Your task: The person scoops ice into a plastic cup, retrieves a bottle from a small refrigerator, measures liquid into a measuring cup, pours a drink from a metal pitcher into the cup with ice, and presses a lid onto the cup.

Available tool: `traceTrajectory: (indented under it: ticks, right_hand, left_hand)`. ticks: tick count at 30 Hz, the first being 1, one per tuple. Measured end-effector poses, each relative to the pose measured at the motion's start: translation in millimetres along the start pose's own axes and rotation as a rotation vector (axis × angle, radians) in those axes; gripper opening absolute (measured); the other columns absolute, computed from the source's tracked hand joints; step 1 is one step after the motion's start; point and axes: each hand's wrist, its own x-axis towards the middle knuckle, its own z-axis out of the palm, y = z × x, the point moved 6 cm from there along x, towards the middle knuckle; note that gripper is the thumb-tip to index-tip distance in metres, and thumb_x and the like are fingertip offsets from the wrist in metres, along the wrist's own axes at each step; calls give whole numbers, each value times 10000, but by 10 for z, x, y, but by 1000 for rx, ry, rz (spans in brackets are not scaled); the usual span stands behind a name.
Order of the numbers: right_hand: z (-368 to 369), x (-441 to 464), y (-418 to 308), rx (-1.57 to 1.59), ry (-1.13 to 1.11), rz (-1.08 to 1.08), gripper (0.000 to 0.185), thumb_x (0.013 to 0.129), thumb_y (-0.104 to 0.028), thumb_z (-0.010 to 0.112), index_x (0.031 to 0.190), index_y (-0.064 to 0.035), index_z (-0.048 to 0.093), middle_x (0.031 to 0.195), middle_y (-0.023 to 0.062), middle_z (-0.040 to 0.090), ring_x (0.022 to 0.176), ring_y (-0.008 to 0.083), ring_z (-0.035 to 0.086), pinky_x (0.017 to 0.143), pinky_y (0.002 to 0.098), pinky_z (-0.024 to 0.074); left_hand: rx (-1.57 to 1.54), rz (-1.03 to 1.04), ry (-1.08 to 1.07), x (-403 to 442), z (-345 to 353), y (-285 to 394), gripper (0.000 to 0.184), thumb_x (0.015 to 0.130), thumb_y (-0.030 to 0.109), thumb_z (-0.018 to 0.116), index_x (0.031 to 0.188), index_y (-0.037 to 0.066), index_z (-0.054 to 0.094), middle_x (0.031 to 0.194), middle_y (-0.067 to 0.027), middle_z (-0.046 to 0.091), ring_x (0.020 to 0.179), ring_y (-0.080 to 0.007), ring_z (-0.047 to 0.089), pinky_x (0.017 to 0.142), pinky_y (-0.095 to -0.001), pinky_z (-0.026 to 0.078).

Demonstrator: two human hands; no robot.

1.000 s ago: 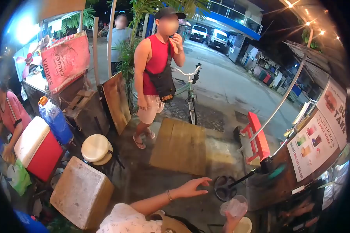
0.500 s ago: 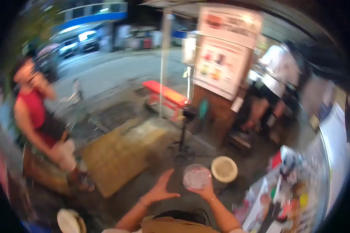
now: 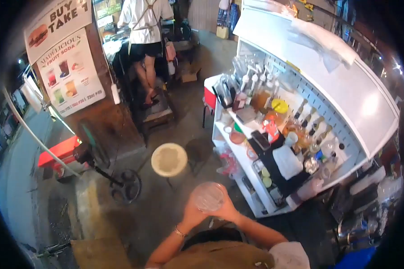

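A clear, round-topped plastic cup point(image 3: 208, 196) is held upright in front of the body, low in the middle of the view. My left hand point(image 3: 194, 212), with a bracelet at its wrist, closes round the cup's left side. Round its right side are the fingers of my right hand point(image 3: 229, 210). The cup looks pale inside, but its contents are too blurred to name. Just beyond the hands stands a round stool point(image 3: 169, 160) with a cream seat.
A white stall counter point(image 3: 251, 177) with bottles, pumps, a phone and a cloth stands at the right. A person in a white shirt point(image 3: 147, 22) stands at the back. A fan base point(image 3: 125, 186), red bench point(image 3: 58, 151) and poster board point(image 3: 72, 71) are at the left.
The view has swung right from the street to the stall counter. My left hand, earlier apart and spread, has joined my right hand on the cup. The person in red has left the view.
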Motion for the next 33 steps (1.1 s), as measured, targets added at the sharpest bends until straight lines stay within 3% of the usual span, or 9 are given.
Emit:
traceTrajectory:
  ticks: [12,14,16,19,21,24,29,31,33]
  right_hand:
    - [-1457,1432,824,-41,168,20,1007,487,-183,861,1266,-29,242,1201,137,432,1128,242,430,945,396,368]
    - [-1619,1642,758,327,172,85,986,483,-199,861,1256,-28,273,1190,120,444,1117,233,437,949,385,365]
    - [-1879,1595,1137,18,286,114,953,481,-219,862,1239,-32,315,1193,111,448,1108,217,444,951,360,366]
    - [-2267,1572,1133,13,513,299,932,481,-235,860,1230,-41,341,1190,110,454,1105,211,446,954,341,363]
    - [-2467,1526,1375,-85,543,354,995,446,-247,872,1230,-54,292,1191,101,435,1114,211,435,960,347,357]
    - [-2697,1205,1733,-208,763,483,988,427,-244,876,1209,-49,304,1160,99,451,1089,209,453,951,345,362]
    - [-2876,807,1887,-269,1203,529,965,464,-194,863,1215,-33,279,1162,105,475,1071,214,480,915,337,399]
    - [-2953,830,1892,-243,1305,542,964,460,-197,864,1212,-32,284,1159,104,474,1072,212,478,917,334,397]
    - [-3017,723,2028,-288,1410,586,963,451,-204,865,1208,-41,292,1162,105,469,1083,215,470,922,331,395]
  left_hand:
    - [60,164,-2,2100,899,-262,624,593,168,734,1142,23,475,1105,-148,534,1034,-312,499,918,-385,367]
    - [11,158,-21,2456,1006,-48,611,577,183,747,1112,22,499,1030,-142,570,990,-314,524,890,-374,394]
    - [-179,143,-68,2723,1177,-20,605,576,197,752,1102,26,506,997,-144,583,944,-304,548,860,-360,418]
    - [-7,129,-487,3119,1571,-290,685,575,217,763,1164,33,465,1107,-168,538,1043,-302,499,920,-386,372]
    - [153,256,-839,3310,1893,-570,927,553,243,793,1303,51,282,1273,-180,341,1180,-332,346,983,-384,307]
    - [167,253,-1103,3610,2304,-1310,927,559,239,783,1317,65,279,1282,-182,336,1196,-344,326,1000,-392,285]
    - [263,442,-1290,4151,3350,-1658,915,569,216,766,1336,106,278,1347,-181,298,1284,-333,236,1019,-483,237]
    - [535,801,-1329,4137,3745,-1741,918,554,257,778,1326,117,300,1338,-162,316,1258,-312,286,990,-463,291]
    - [623,931,-1373,4185,4008,-1898,916,565,303,768,1327,115,296,1324,-146,324,1234,-311,309,972,-472,310]
